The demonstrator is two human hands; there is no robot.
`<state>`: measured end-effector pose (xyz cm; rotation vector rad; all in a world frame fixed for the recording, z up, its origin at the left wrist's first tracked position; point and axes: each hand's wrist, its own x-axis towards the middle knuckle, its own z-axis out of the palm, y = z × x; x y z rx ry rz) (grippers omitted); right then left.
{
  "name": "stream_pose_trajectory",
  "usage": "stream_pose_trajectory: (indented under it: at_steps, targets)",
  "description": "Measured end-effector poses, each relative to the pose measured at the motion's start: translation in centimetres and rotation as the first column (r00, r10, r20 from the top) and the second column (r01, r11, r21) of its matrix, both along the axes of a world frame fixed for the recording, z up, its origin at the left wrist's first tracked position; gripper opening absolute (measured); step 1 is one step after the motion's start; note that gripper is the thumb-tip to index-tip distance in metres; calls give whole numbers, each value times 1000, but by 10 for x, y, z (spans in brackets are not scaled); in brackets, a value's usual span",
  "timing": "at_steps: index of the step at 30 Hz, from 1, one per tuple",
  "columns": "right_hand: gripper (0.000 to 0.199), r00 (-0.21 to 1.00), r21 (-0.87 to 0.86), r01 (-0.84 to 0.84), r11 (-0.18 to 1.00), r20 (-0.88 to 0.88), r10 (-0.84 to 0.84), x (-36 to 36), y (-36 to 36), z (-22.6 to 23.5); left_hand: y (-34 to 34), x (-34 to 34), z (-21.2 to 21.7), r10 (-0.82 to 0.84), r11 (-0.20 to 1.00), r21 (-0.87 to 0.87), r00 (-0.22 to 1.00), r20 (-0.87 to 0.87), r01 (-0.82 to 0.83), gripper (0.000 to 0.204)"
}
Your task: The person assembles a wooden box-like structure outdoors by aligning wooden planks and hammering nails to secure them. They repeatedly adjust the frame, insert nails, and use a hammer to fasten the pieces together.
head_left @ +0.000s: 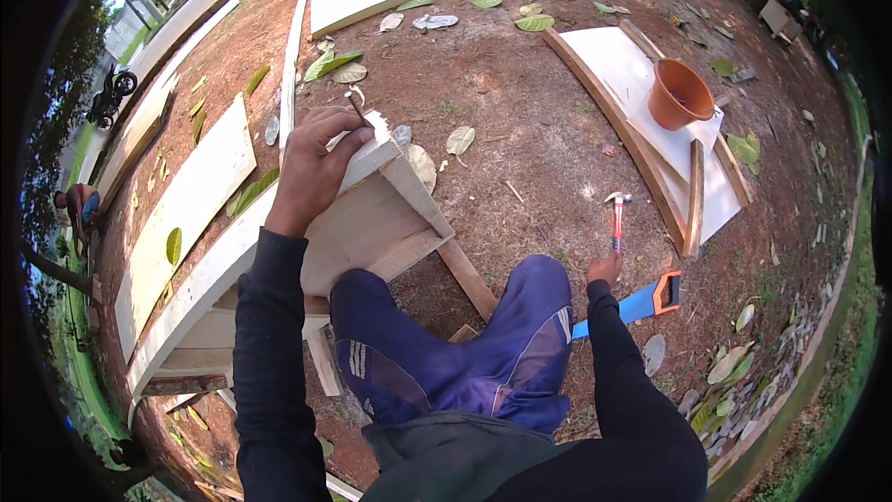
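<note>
Gripping a thin nail [359, 108] between thumb and finger, our left hand [311, 170] holds it point down on the top corner of the pale wooden frame [367, 223], which leans on the dirt ground [520, 130] by our knee. Our right hand [604, 268] reaches down to the red-handled hammer [617, 219] lying on the dirt; its fingers touch the handle end, but we cannot tell if they are closed on it. We think the nail is being set. Next we need to lift the hammer and tap gently, keeping our fingers safe.
</note>
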<state>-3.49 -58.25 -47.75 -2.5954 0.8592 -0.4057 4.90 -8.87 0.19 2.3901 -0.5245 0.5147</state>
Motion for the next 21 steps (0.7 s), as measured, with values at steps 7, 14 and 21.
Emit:
stream_pose_trajectory:
  at_steps: [7,14,21]
  targets:
    - [46,842,15,142,990,-528,-113,6,-44,5,3,-8,-5,7,1000,-15,1000,-13,-7,11]
    - [49,858,193,229,954,-503,-104,63,-51,4,0,-4,-9,-6,1000,-11,1000,29,6,12]
    - [27,977,877,214,431,-195,-89,118,-69,18,7,-4,-14,27,999,44,999,22,-28,18]
